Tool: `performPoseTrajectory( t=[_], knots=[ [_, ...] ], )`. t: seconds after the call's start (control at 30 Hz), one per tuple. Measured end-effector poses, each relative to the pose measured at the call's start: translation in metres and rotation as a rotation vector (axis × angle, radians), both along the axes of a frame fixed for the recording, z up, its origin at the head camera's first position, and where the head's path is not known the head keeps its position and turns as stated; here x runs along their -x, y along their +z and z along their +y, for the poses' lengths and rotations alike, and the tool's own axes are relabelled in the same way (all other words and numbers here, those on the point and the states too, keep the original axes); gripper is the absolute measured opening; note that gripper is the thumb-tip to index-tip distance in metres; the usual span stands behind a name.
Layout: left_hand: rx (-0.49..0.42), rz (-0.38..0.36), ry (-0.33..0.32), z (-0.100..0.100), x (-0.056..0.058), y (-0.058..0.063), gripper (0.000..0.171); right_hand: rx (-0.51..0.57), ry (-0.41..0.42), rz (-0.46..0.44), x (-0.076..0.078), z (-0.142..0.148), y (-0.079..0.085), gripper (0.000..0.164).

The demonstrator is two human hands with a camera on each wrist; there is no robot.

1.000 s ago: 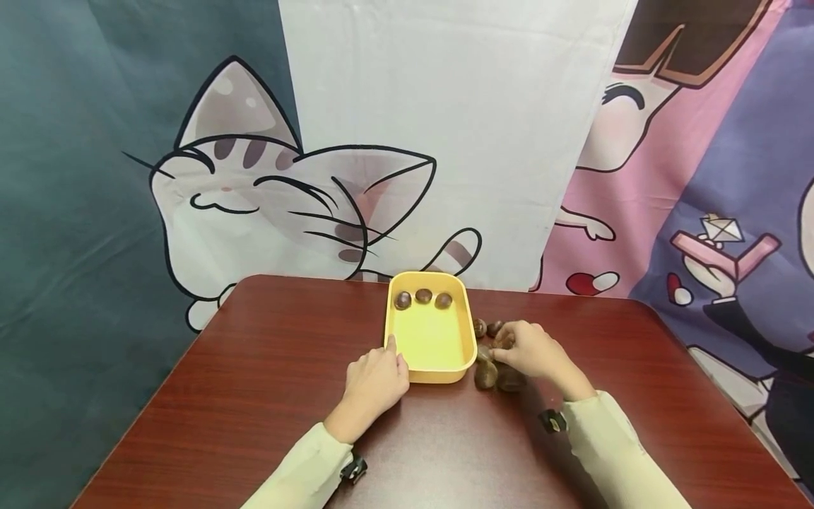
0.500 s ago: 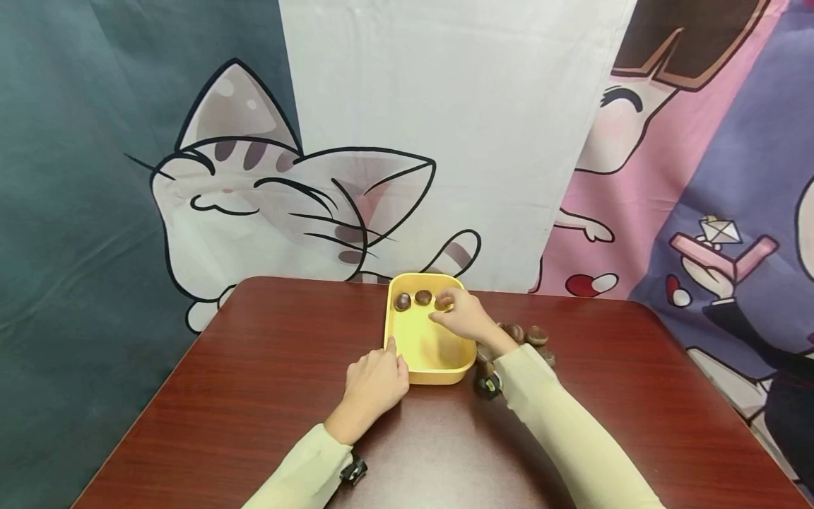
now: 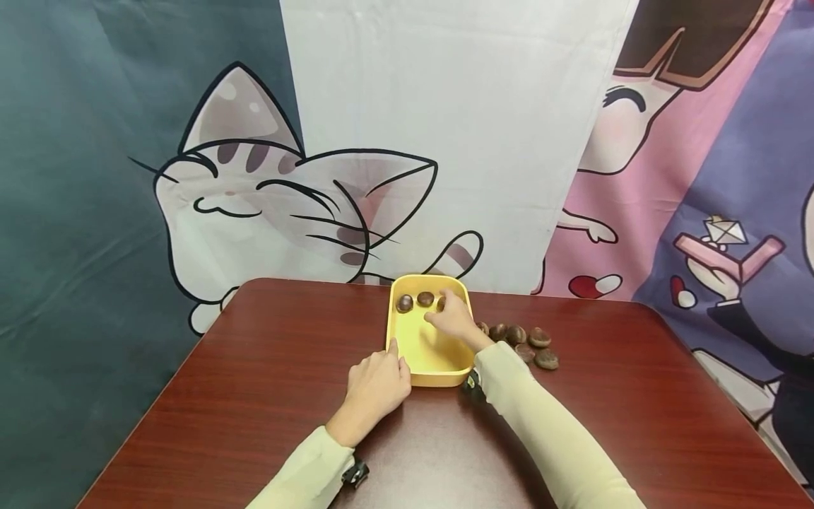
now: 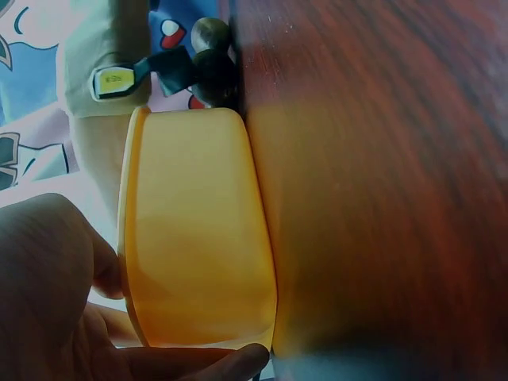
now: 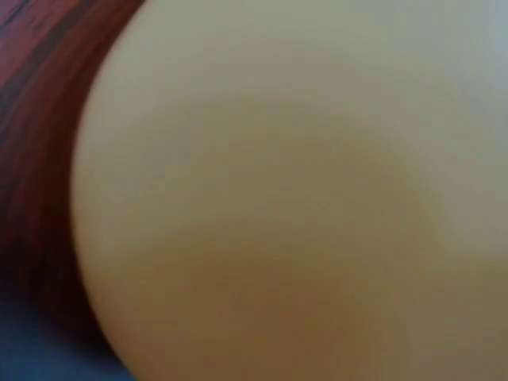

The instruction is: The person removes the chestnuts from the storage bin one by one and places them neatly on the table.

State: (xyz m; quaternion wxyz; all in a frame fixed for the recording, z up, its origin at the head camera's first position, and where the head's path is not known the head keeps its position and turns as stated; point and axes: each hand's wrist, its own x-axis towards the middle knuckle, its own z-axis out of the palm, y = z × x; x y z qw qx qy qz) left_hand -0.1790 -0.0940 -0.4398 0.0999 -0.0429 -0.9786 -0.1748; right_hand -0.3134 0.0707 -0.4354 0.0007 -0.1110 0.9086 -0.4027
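In the head view a yellow plastic box [image 3: 432,378] stands on the table. My left hand [image 3: 378,382] holds its near left corner, index finger along the left rim; the left wrist view shows the thumb at the rim and the other fingers against the outside. Two brown chestnuts [image 3: 404,303] lie in plain sight at the box's far end. My right hand [image 3: 454,318] reaches inside at the far right, thumb and fingertips curled round another chestnut [image 3: 441,303], which they partly cover. Close, blurred yellow plastic fills most of the right wrist view.
Right of the box lies a group of several chestnuts [image 3: 516,334], partly hidden by the right forearm. The dark red wooden table [image 3: 286,339] ends just behind the box. A printed cloth [image 3: 407,106] with cartoon figures hangs behind it.
My right hand has moved left from the chestnut pile into the box, reaching its far right end. Over the last half second it has barely shifted. The left hand stays on the box.
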Motion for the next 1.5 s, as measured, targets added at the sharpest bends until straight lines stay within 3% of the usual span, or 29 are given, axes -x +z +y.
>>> performPoseTrajectory(
  t=[0.2,0.47,0.7,0.97,1.17,1.5],
  knots=[
    [0.005,0.030,-0.010,0.001,0.000,-0.001,0.049,0.021,-0.056,-0.002,0.001,-0.002,-0.008,0.075],
    [0.012,0.036,-0.008,-0.001,0.001,0.000,0.049,0.006,-0.021,-0.027,0.003,-0.003,-0.012,0.073],
    [0.007,0.022,-0.006,0.000,0.001,0.000,0.050,-0.056,0.063,-0.024,0.002,-0.004,-0.014,0.070],
    [-0.001,-0.016,-0.004,0.000,0.002,0.001,0.051,0.008,0.192,-0.077,-0.001,-0.008,-0.017,0.064],
    [-0.001,-0.009,-0.004,-0.001,0.002,0.001,0.051,0.035,0.306,-0.105,-0.005,-0.013,-0.019,0.062],
    [0.009,0.035,-0.008,0.000,0.001,0.000,0.049,0.048,0.440,-0.063,-0.008,-0.015,-0.021,0.060]
  ],
)
